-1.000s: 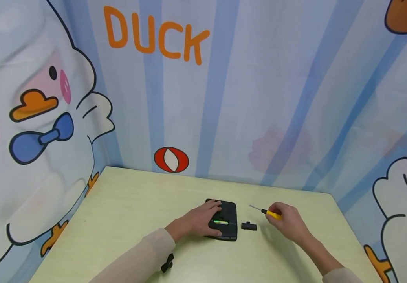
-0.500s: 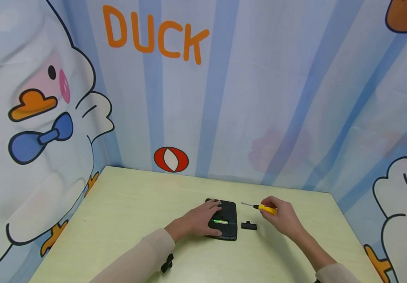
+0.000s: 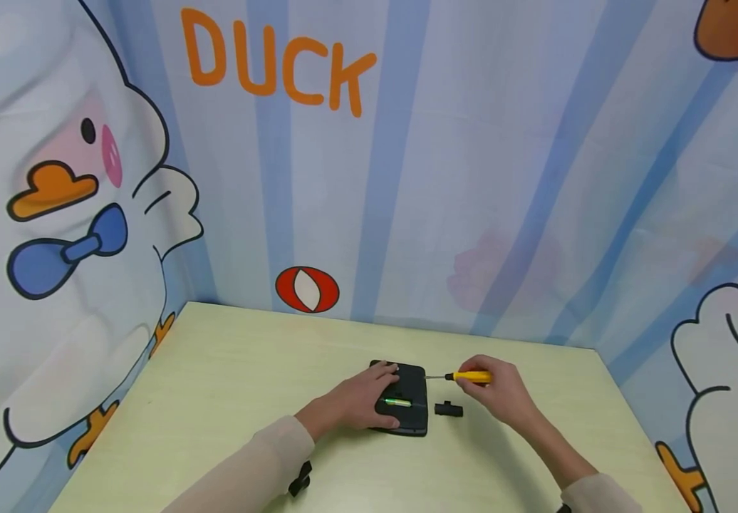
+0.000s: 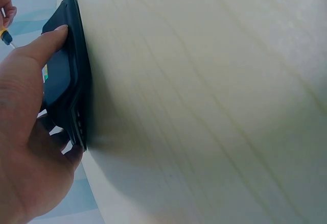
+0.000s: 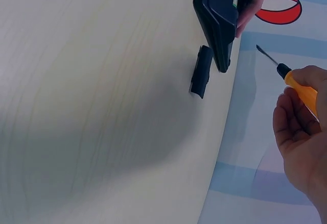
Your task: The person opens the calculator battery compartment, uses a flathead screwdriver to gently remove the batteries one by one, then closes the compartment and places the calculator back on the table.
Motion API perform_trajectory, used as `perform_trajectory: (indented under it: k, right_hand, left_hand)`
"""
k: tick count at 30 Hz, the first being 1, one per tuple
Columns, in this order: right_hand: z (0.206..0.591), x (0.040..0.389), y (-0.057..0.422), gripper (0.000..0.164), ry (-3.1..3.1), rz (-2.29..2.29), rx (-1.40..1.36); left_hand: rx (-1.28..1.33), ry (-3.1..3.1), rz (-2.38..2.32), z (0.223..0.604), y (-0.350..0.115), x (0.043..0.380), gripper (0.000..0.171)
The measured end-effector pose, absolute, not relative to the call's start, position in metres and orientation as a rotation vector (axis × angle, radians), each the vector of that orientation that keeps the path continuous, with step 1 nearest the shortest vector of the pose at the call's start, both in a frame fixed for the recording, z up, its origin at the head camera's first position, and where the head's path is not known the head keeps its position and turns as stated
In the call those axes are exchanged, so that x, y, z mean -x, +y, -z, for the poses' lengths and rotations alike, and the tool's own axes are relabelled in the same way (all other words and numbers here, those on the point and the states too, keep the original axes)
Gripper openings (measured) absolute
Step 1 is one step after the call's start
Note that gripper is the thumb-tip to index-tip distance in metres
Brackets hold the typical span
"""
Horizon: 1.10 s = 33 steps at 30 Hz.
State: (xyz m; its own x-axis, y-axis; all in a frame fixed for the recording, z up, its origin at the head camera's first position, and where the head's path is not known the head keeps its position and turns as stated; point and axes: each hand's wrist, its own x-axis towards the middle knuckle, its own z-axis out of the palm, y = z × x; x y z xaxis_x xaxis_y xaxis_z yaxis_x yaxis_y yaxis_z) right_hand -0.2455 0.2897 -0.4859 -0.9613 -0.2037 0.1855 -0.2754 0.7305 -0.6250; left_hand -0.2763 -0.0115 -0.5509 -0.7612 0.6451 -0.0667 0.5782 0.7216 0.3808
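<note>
A black device (image 3: 417,419) lies on the table with its battery compartment facing up and a green battery (image 3: 398,402) inside. My left hand (image 3: 357,400) holds it: the thumb (image 4: 51,43) lies on the near part of the upper face, two fingertips lie toward the far edge, and other fingers bend round the left side. Between thumb and fingers, my right hand (image 3: 500,392) grips a screwdriver (image 3: 474,377) by its yellow handle. The thin shaft lies level, its tip overlapping the device's upper right edge in the head view. A small black battery cover (image 3: 449,409) lies right of the device.
The pale yellow table (image 3: 215,399) reaches back to a striped blue curtain (image 3: 446,214) printed with ducks. A black strap piece (image 3: 300,479) hangs at the left sleeve (image 3: 247,463).
My right hand has moved left with the screwdriver, bringing its tip from beside the device to its right edge. The shaft has levelled out. My left hand and the device stay put.
</note>
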Motion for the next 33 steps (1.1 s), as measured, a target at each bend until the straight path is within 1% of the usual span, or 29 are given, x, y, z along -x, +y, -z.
perform_trajectory:
  k: [10, 20, 33]
  right_hand:
    - [0.483, 0.244, 0.281, 0.013, -2.81, -1.149, -0.361]
    - [0.485, 0.239, 0.274, 0.013, -2.825, -1.208, -0.434]
    - [0.488, 0.238, 0.268, 0.012, -2.872, -1.175, -0.464]
  left_hand:
    - [-0.988, 2.725, -0.522, 0.547, -0.012, 0.275, 0.086]
    - [-0.992, 2.728, -0.506, 0.547, -0.012, 0.275, 0.086]
    - [-0.998, 2.73, -0.499, 0.548, -0.012, 0.277, 0.086]
